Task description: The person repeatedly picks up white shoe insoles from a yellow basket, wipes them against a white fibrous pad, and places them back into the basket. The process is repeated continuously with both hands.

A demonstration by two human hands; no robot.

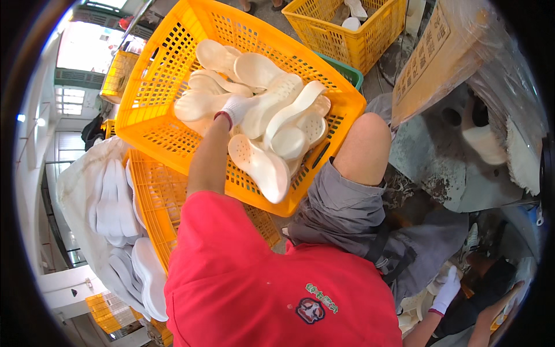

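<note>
Workshop crates (370, 45) stand beyond the yellow perforated basket (153, 95), where our gloved left hand (237, 109) touches piled cream insoles (267, 107), our gloved right hand (447, 292) is near similar insoles (414, 302), and we cannot tell either grip.

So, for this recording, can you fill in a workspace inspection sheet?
Surface: large yellow basket with perforated walls, serving as the work area.
Job's things: cream sole-shaped pieces piled loosely in it, some dotted with small holes.
Clutter: white bag of white sole-shaped pieces at left; plastic-wrapped cardboard box at right.
Hands: left hand, white-gloved, among the cream pieces, fingers partly hidden; right hand, also gloved, at lower right beside pale pieces, grip unclear.
Cables: none clearly made out.
Surroundings: another yellow basket beyond, with white items inside; bright window at upper left.
</note>
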